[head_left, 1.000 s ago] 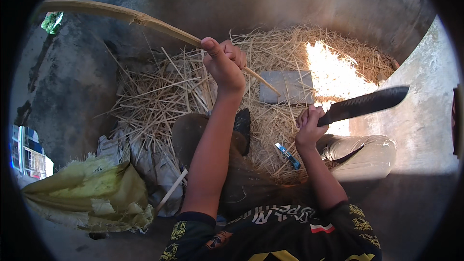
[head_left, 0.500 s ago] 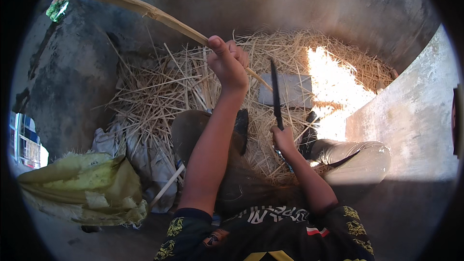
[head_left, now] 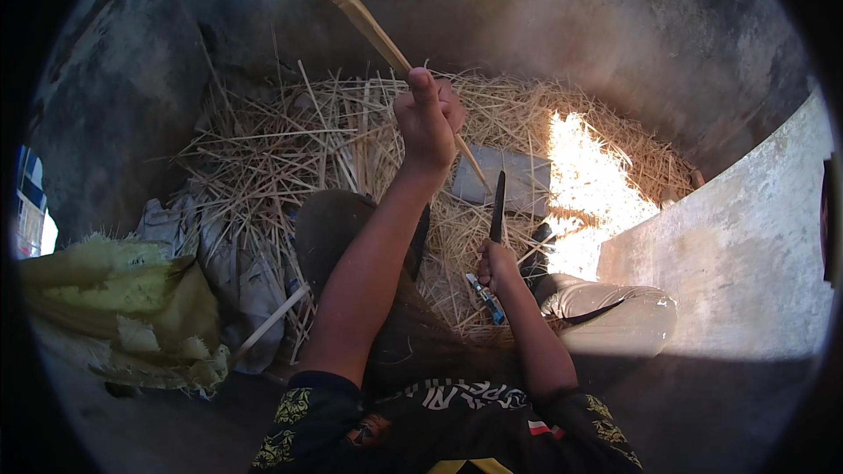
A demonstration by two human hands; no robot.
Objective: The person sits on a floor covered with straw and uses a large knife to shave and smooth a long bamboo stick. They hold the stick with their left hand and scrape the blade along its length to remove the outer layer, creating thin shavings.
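My left hand (head_left: 430, 118) is closed around a long pale split strip of what looks like bamboo (head_left: 351, 7). Its far part rises toward the upper left and leaves the picture; the short lower end points down over a grey block (head_left: 525, 183). In my right hand (head_left: 498, 265) is a knife (head_left: 499, 211) with a dark, narrow blade pointing away from me. The blade's tip is close to the strip's lower end, seemingly apart from it. A blue and white piece (head_left: 486, 298) shows below my right fist; I cannot tell whether it belongs to the handle.
Cut strips and shavings (head_left: 290, 145) lie heaped around the block, with a sunlit patch (head_left: 588, 184) at right. A frayed yellow-green sack (head_left: 123, 307) is at left. Grey walls (head_left: 615, 17) rise behind, and a pale slab (head_left: 729, 246) leans in at right. My bent legs flank the work spot.
The strip has swung to a steeper angle, and its lower end is more in view over the block. My right hand has drawn the knife back toward me. The whole view has shifted slightly.
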